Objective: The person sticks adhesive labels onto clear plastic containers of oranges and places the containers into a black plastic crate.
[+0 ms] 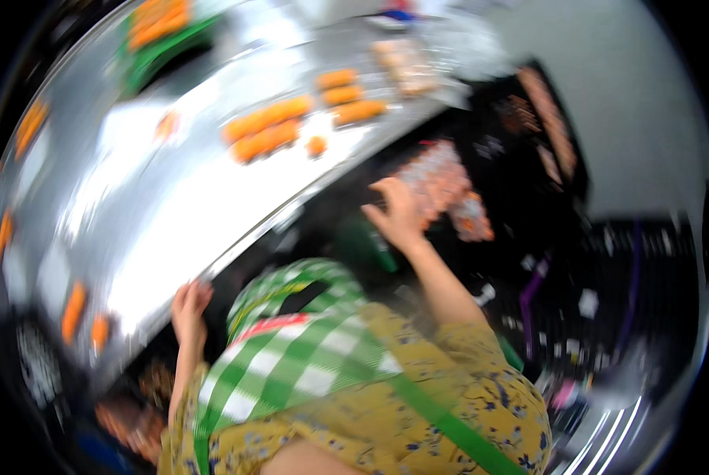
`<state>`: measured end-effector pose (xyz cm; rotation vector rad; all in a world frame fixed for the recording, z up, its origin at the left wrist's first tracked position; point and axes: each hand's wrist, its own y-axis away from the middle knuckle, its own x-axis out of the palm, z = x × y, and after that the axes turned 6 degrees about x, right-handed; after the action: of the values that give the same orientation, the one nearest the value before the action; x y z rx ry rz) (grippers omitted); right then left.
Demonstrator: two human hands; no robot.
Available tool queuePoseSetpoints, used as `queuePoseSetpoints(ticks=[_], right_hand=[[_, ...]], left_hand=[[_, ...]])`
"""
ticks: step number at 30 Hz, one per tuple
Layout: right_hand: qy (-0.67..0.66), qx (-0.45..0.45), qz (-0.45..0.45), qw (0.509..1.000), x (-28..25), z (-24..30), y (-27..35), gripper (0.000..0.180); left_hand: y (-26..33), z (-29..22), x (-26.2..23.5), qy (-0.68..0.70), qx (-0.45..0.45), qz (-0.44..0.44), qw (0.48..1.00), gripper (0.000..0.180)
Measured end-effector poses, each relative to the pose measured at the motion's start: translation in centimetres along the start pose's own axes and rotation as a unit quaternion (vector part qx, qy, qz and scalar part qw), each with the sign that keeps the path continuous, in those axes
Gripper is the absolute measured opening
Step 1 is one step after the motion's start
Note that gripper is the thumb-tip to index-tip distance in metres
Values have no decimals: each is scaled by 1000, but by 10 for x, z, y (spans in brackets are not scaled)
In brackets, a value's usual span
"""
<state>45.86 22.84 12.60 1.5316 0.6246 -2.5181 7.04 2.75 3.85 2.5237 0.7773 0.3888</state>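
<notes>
My right hand (400,214) reaches over a black crate, thumb and fingers apart, with nothing visible in its grasp. Right beside its fingers lies a clear pack of pinkish-orange pieces (440,176), and a smaller similar pack (471,218) is just below that. At the near edge of the metal table (156,237) is my left hand (190,307), its fingers bent and smeared by motion. Rows of carrot-like orange pieces (267,128) lie on the tabletop, with a shorter stack (342,96) to their right.
A green stand (168,57) at the far left bears more orange pieces (158,20). Loose orange pieces (72,313) lie by the table's left end. Clear plastic bags (465,47) sit at the far right corner. Black crates (639,277) stand to the right.
</notes>
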Motion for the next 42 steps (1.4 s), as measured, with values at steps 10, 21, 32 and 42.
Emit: queuePoseSetpoints(ticks=[10,21,32,42], right_hand=[[272,265,-179,908,-218,-217,27,40],[273,465,15,842,-360,-367,61,34],[264,279,56,921,-347,-320,32,34],[85,149,170,970,-312,-266,-5,25]], left_hand=[[-22,-77,119,-78,59,174,980,14],[8,-105,539,-129,33,519,845,26],[45,-84,775,-209,128,482,841,102],[40,-84,786,-134,169,404,889,91]])
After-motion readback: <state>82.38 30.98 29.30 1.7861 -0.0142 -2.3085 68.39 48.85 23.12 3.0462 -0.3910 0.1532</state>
